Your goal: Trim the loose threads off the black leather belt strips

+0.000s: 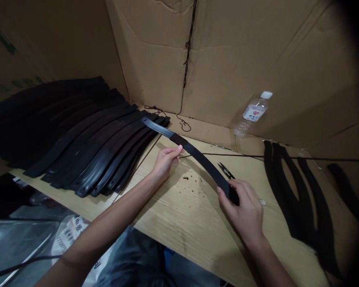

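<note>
A long curved black strip (205, 161) with a dark brown cord wrap near its far part is held above the wooden table. My left hand (166, 159) is closed, pinching a thin dark cord beside the wrapped part. Around the strip's near right end, my right hand (247, 207) is closed, with thumb and fingers on its edges. The strip's far end lies over a large pile of similar black strips (86, 139) on the left. Small black snips (226, 170) lie just beyond my right hand. The cord runs right from near my left hand.
A clear plastic bottle (251, 115) with a white cap leans on the cardboard wall (227, 59). More black strips (305, 195) lie on the right. Dark cord (186, 52) hangs down the wall. Small dark crumbs dot the wooden table (179, 227). A plastic bag (71, 235) is at lower left.
</note>
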Available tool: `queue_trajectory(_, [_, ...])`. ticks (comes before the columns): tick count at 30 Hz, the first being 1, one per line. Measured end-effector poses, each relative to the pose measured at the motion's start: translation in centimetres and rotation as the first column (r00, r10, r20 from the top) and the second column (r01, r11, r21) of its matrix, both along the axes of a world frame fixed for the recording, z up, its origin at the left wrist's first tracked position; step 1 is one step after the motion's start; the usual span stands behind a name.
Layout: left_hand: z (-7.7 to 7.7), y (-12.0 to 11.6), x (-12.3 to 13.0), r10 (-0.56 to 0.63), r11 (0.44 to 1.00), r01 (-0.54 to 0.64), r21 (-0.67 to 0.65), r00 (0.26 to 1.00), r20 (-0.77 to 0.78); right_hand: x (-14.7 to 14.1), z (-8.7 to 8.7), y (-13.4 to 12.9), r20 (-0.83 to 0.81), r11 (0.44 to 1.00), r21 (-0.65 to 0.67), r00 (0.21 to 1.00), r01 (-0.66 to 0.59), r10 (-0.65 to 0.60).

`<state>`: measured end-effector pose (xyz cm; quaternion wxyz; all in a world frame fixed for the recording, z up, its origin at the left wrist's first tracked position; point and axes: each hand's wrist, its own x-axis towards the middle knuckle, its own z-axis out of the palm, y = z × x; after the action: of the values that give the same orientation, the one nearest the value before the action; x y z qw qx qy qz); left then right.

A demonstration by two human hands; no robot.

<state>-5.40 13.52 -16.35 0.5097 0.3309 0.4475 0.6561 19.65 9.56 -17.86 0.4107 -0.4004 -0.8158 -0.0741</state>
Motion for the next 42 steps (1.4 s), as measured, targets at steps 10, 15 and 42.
queue_trajectory(10, [0.02, 0.00, 0.27, -0.102, 0.994, 0.103, -0.024, 0.993, 0.056, 0.16, 0.01, -0.02, 0.020, 0.998, 0.061, 0.999, 0.034, -0.035])
queue_trajectory(15, [-0.05, 0.25, 0.05, -0.122, 0.992, 0.119, 0.040, 0.989, 0.082, 0.20, -0.03, 0.12, 0.028, 0.996, -0.011, 0.996, 0.089, -0.089])
queue_trajectory(42, [-0.41, 0.10, -0.09, -0.057, 0.998, 0.057, -0.003, 0.998, -0.006, 0.11, 0.09, -0.06, 0.008, 0.995, 0.042, 0.996, 0.085, -0.086])
